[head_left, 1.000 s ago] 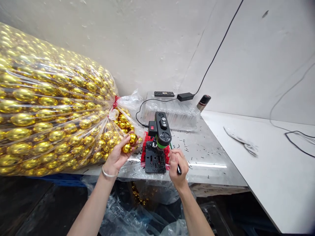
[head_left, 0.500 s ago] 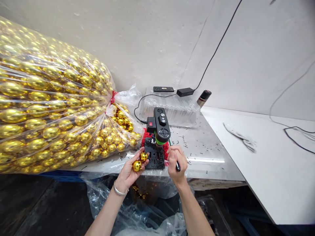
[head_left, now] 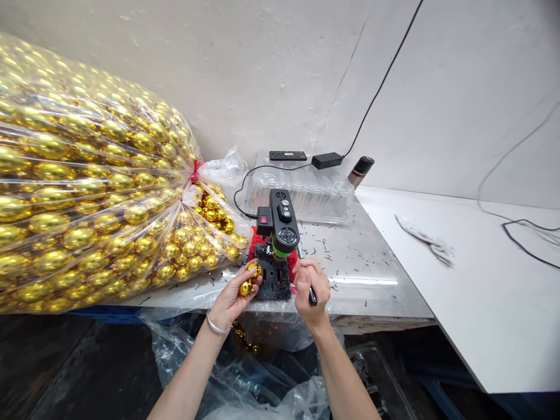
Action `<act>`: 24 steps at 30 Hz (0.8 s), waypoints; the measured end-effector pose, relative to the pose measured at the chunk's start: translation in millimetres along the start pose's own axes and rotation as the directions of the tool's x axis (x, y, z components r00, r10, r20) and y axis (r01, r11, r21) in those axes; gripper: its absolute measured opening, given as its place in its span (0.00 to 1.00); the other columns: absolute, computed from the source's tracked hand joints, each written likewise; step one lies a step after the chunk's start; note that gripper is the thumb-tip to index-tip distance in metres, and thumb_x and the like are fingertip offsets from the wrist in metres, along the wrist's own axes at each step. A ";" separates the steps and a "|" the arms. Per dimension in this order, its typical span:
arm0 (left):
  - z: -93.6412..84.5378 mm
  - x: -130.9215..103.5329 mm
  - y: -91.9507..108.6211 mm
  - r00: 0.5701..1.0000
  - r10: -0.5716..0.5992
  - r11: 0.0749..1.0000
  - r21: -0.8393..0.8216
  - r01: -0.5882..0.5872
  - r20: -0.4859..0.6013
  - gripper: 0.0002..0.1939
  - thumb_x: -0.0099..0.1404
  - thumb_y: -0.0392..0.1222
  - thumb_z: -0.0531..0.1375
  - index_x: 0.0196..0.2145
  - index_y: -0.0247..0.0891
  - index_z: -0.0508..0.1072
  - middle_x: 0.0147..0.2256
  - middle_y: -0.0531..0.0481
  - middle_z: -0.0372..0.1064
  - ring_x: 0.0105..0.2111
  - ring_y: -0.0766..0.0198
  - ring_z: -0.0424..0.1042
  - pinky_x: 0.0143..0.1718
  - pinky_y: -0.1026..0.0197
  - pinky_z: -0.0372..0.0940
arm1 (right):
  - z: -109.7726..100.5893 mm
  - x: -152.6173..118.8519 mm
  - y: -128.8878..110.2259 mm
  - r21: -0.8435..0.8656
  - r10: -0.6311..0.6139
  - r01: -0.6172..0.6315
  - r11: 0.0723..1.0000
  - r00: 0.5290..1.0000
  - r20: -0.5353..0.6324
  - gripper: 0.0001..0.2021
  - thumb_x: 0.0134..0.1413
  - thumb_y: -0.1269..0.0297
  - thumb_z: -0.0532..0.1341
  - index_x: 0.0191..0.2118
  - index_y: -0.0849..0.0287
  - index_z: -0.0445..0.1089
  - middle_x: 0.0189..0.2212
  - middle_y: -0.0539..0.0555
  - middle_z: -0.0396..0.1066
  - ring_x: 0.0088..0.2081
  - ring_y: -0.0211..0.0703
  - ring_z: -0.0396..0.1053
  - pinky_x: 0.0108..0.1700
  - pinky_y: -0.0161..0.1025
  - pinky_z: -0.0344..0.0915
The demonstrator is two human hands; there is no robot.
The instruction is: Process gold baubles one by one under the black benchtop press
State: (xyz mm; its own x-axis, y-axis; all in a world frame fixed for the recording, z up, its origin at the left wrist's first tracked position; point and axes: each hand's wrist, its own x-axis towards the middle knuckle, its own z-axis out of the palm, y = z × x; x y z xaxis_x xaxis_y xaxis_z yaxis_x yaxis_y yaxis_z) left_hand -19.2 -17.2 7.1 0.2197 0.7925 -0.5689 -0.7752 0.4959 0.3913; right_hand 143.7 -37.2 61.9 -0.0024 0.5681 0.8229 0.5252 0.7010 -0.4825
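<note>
My left hand (head_left: 234, 294) has its fingers closed around two shiny gold ball ornaments (head_left: 246, 287), just left of a small black machine (head_left: 284, 219). That machine has a red switch, round vents and a green ring beneath its head, above a black slotted base plate (head_left: 273, 287). To the right of the plate, my right hand (head_left: 312, 289) is wrapped around a black-handled tool (head_left: 312, 297); a thin green shaft shows above the fist. Its working end is hidden behind the machine. Red fuzzy material (head_left: 291, 265) lies around the base.
A large clear bag of gold balls (head_left: 87, 192), tied with red, fills the left. Behind the machine are a clear plastic tray (head_left: 306, 201), a phone-like black slab (head_left: 287, 156), a power adapter (head_left: 328, 160) and a flask (head_left: 361, 172). Gloves (head_left: 426, 242) lie at right. Black scraps litter the metal tabletop.
My left hand has turned the gold balls, tilting the upper one toward the machine's plate. My right hand keeps its grip on the tool. The whole view has shifted slightly.
</note>
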 end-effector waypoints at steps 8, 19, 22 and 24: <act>-0.1 -7.7 9.8 0.997 0.029 0.998 0.057 -0.033 0.071 0.20 0.67 0.33 0.53 0.57 0.36 0.65 0.36 0.40 0.75 0.31 0.64 0.76 0.24 0.70 0.68 | -0.9 1.2 -0.6 0.008 -0.012 0.012 1.000 1.000 -0.001 0.13 0.57 0.78 0.49 0.24 0.57 0.57 0.24 0.50 0.61 0.29 0.36 0.62 0.30 0.36 0.59; -4.5 18.4 -10.4 0.866 0.463 0.466 0.780 -0.419 0.189 0.22 0.49 0.46 0.67 0.42 0.33 0.76 0.36 0.46 0.76 0.32 0.62 0.73 0.31 0.62 0.67 | -2.1 22.6 -8.6 0.083 0.085 -0.081 0.993 0.996 -0.040 0.14 0.60 0.75 0.48 0.24 0.57 0.55 0.22 0.48 0.58 0.28 0.36 0.61 0.32 0.37 0.59; -3.0 21.6 -11.0 0.806 0.475 0.097 0.890 -0.446 0.352 0.21 0.54 0.45 0.63 0.45 0.35 0.76 0.39 0.44 0.76 0.37 0.58 0.74 0.42 0.56 0.67 | -2.7 33.9 -12.2 0.087 0.135 -0.132 0.987 0.990 -0.038 0.15 0.61 0.73 0.49 0.22 0.57 0.54 0.21 0.48 0.56 0.27 0.35 0.59 0.31 0.37 0.58; -0.3 21.1 -10.0 0.781 0.440 -0.133 0.892 -0.431 0.443 0.19 0.57 0.44 0.61 0.46 0.37 0.75 0.42 0.44 0.76 0.40 0.56 0.74 0.45 0.55 0.66 | -3.1 36.7 -13.4 0.083 0.145 -0.142 0.986 0.989 -0.032 0.16 0.61 0.72 0.49 0.22 0.57 0.54 0.21 0.48 0.56 0.27 0.36 0.59 0.31 0.37 0.58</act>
State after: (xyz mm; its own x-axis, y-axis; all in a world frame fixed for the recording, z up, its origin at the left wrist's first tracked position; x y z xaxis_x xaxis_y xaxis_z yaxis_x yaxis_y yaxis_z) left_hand -7.0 -5.6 -9.0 0.0928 0.9945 0.0481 0.5369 -0.0906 0.8387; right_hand 139.2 -27.2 99.5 0.1016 0.6498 0.7533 0.4475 0.6465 -0.6180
